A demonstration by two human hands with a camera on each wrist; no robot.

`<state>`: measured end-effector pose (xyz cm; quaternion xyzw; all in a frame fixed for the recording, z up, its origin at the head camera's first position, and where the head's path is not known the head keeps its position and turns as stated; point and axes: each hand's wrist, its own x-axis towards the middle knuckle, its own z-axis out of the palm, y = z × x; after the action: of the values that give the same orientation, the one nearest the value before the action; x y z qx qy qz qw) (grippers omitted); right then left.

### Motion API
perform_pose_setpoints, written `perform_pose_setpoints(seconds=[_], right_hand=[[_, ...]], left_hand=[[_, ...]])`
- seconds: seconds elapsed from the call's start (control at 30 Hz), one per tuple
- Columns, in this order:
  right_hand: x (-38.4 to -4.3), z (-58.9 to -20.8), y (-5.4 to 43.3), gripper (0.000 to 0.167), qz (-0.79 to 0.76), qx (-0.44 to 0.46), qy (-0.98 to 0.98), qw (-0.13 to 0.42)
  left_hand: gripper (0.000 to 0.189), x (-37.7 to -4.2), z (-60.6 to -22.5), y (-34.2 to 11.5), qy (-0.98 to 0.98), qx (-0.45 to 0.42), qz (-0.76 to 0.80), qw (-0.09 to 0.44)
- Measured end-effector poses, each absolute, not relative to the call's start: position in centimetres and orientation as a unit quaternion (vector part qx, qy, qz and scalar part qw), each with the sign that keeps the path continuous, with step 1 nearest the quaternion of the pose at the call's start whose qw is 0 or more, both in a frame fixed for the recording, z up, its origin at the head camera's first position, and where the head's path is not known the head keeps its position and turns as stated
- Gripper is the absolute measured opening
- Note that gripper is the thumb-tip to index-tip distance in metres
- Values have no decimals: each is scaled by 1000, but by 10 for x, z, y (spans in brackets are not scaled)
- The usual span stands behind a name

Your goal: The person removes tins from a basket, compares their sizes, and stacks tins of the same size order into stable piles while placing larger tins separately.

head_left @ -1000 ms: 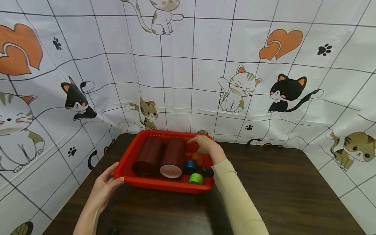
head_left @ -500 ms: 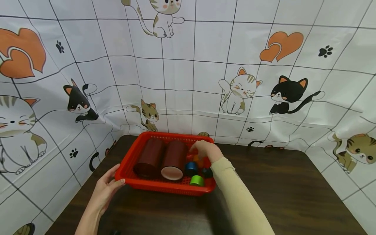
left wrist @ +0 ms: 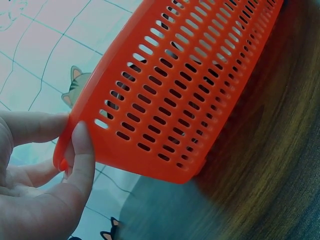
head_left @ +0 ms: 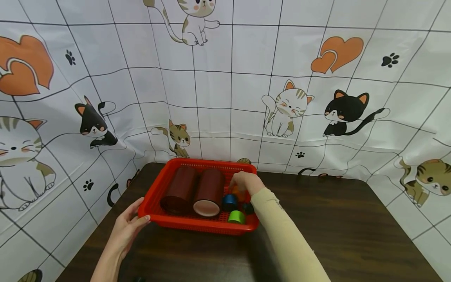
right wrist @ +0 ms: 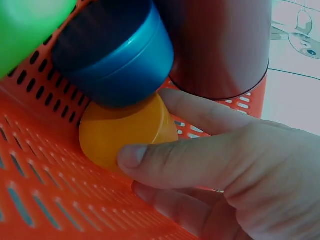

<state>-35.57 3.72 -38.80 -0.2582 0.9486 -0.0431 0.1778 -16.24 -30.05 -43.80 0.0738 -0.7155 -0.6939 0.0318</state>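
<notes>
A red plastic basket (head_left: 197,225) with slotted walls stands on the dark table. My left hand (head_left: 125,227) grips its near left corner; in the left wrist view thumb and fingers pinch the rim from both sides. My right hand (head_left: 248,181) reaches into the basket's right end. There its thumb and fingers close round a small orange cup (right wrist: 125,131), as the right wrist view shows. A blue cup (right wrist: 117,62) lies against the orange one, and a bright green cup (head_left: 236,217) is nearer the front rim. Beside my right sleeve sits a dark cup (head_left: 248,207).
Two large brown cylinders (head_left: 179,190) lie side by side in the basket's left and middle; the right one has a pale end facing me. The dark wooden table (head_left: 338,227) extends to the right. A white cat-patterned sheet (head_left: 218,90) hangs behind and at both sides.
My right hand has lowered and drawn slightly nearer, onto the orange cup, and its fingers have closed in. The left hand keeps its hold on the basket rim.
</notes>
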Motion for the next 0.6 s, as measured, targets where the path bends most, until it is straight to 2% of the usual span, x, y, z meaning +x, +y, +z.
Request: perform_pose_setpoints(seconds=[0.6], right_hand=[[-359, -391, 35, 53, -21, -269, 948, 167]], left_hand=[[78, -163, -437, -300, -707, 75, -702, 26]])
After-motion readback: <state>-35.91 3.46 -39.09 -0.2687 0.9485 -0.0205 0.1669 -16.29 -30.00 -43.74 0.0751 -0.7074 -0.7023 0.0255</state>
